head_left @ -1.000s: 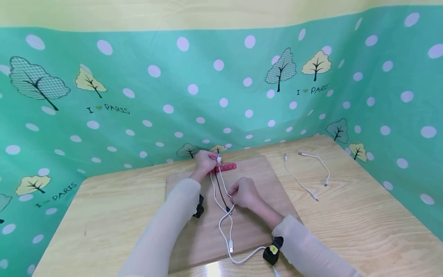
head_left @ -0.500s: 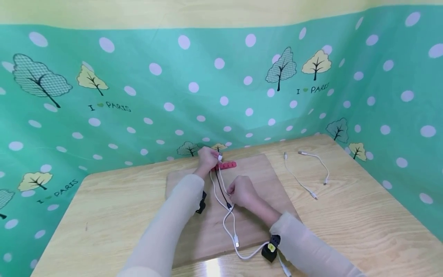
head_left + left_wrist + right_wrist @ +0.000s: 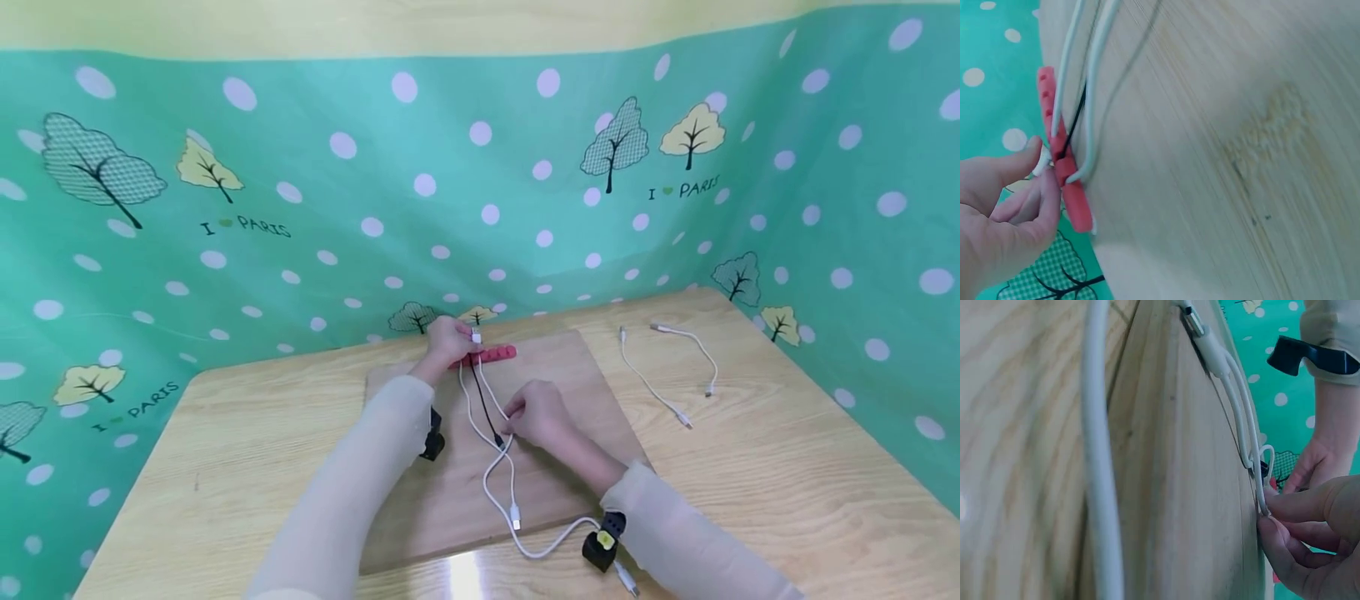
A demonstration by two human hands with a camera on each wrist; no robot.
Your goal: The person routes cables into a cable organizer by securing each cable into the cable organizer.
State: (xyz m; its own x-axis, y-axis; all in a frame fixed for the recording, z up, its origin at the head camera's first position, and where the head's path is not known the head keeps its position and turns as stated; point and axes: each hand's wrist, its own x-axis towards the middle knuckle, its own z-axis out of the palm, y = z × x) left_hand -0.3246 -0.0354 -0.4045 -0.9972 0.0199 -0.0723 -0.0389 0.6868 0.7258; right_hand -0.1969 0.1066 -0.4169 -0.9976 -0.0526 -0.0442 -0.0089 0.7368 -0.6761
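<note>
My left hand [image 3: 448, 340] is at the far edge of a wooden board [image 3: 555, 492]. Its thumb and fingers pinch a white USB plug [image 3: 476, 336], just behind a red cable holder [image 3: 498, 354]. Nearer and to the right, my right hand [image 3: 542, 412] pinches a white cable [image 3: 1256, 450] between thumb and fingertips. In the left wrist view, two white cables and a black cable [image 3: 1077, 115] meet the red holder; whether the pinched plug's cable is seated in a slot I cannot tell. A loose white plug [image 3: 515, 517] lies on the board.
Two short white cables, a longer one [image 3: 651, 385] and a curved one [image 3: 693, 340], lie on the table [image 3: 750, 467] to the right. Another white plug [image 3: 627, 578] rests by the right wrist camera [image 3: 600, 548]. A green dotted curtain [image 3: 420, 150] stands behind.
The loose white plug on the board has slid slightly right. The plug in the left hand has risen a little. Both hands keep their holds, and the head view has shifted slightly.
</note>
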